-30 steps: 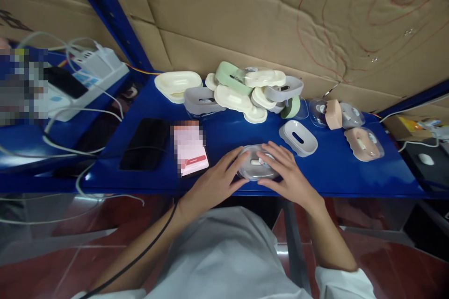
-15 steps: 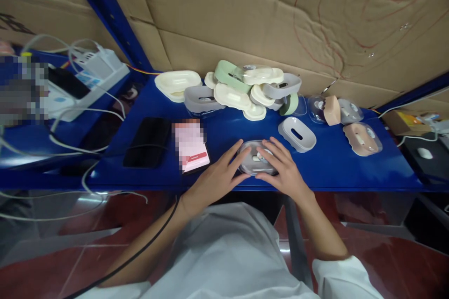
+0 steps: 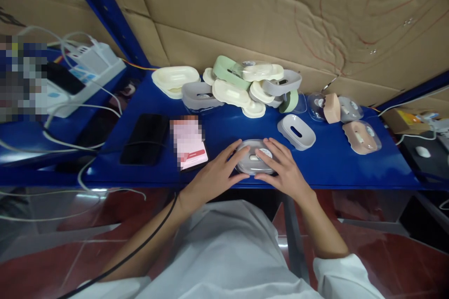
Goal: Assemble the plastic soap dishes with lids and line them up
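A grey oval dish under a clear cover [image 3: 253,164] lies on the blue table near its front edge. My left hand [image 3: 228,166] rests on its left side, fingers spread over the rim. On the right side lies my right hand [image 3: 282,163], its fingers also apart and touching the cover. A round label shows under the cover between the hands. Just behind and to the right sits an uncovered grey dish [image 3: 296,132] with a slot in its bottom.
Behind is a heap of cream [image 3: 231,92], green [image 3: 228,72] and grey dishes. Covered pink dishes [image 3: 361,138] stand at the right. A lit phone [image 3: 191,149] and a black phone [image 3: 144,140] lie left, beside white cables and a power strip [image 3: 94,79].
The view has shifted slightly. Both hands stay on the covered grey dish, and its label now shows more clearly between the fingers.
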### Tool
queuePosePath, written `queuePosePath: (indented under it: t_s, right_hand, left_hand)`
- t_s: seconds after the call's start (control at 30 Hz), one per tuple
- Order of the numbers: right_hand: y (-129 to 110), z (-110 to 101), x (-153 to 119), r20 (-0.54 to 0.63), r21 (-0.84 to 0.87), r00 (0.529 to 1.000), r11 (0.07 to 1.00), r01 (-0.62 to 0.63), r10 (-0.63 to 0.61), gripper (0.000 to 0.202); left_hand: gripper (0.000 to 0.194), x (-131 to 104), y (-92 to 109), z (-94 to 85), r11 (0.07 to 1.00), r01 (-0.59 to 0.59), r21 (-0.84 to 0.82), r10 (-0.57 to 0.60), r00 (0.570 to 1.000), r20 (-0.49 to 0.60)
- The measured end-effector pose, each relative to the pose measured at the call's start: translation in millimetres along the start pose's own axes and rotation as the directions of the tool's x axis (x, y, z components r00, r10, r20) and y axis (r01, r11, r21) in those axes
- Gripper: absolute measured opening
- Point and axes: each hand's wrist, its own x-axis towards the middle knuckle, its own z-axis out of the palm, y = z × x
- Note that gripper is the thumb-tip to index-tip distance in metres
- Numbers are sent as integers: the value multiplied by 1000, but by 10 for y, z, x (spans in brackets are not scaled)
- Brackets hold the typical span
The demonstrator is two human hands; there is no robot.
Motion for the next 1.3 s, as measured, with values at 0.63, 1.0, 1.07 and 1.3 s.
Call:
queuePosePath:
  t_s: [0.63,1.0,1.07,1.3]
  right_hand:
    - [697,-372,-245,-270,-103,866,882,-460,420,51]
    - [2006,-673,-2,-504,-181,633,645,-743,588,72]
    - [2193,-649,39,-445,-200,596,574,-794,669,66]
    - [2163,-410,90,-343,-267,785,748,-608,516,45]
  left_hand:
    - [68,7,33,-27,1000,28,3,-28,1000,7]
    - [69,-5,4,-5,999,-6,40,4,999,40]
    - [69,-4,0,-5,999,-5,43,3,999,39]
    - [68,3,14,-25,999,-4,51,1,998,64]
